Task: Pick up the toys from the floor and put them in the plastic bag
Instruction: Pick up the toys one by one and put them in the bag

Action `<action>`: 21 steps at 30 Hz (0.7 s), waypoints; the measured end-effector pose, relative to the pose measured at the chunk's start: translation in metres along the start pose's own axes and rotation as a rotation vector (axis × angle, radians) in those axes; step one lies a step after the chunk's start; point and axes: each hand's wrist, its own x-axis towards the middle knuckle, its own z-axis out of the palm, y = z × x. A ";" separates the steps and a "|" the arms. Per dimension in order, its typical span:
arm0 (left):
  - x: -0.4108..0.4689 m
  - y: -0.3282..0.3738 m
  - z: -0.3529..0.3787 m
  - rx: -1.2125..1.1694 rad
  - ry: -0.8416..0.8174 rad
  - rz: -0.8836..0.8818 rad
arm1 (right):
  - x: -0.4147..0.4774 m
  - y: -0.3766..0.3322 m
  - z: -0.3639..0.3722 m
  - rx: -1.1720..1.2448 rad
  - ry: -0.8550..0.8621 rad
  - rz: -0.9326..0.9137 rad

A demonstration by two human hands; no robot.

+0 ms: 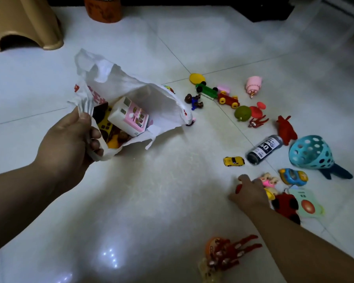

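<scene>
My left hand (70, 137) grips the rim of a white plastic bag (164, 107) and holds its mouth open above the floor. Inside lie a white-and-pink toy box (129, 117) and some yellow and dark toys (106, 127). My right hand (250, 194) rests low on the floor at the right, fingers curled over a small red toy (237, 188) among a cluster of little toys. A yellow toy car (234, 161) sits just beyond that hand. A red claw-like toy (227, 252) lies near the bottom edge.
Scattered on the white tile floor at the right: a dark tube (265, 149), a teal perforated ball scoop (313, 154), a blue toy car (293, 176), a red car (228, 100), a green truck (206, 89), a pink toy (252, 84). A tan stool (23, 23) stands far left.
</scene>
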 end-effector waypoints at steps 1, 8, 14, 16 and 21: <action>0.000 -0.001 0.000 0.004 0.001 0.005 | 0.007 0.007 0.002 -0.066 -0.060 0.024; -0.003 -0.003 0.002 0.021 -0.007 0.003 | 0.012 0.022 0.018 -0.005 -0.117 0.096; 0.001 0.001 0.005 0.004 0.000 -0.005 | -0.021 -0.063 -0.038 1.045 -0.414 -0.134; 0.002 0.005 0.005 0.011 -0.013 -0.002 | -0.036 -0.110 -0.063 1.252 -0.612 -0.251; 0.001 0.011 0.004 0.000 -0.016 0.005 | -0.061 -0.231 -0.088 1.301 -0.768 -0.379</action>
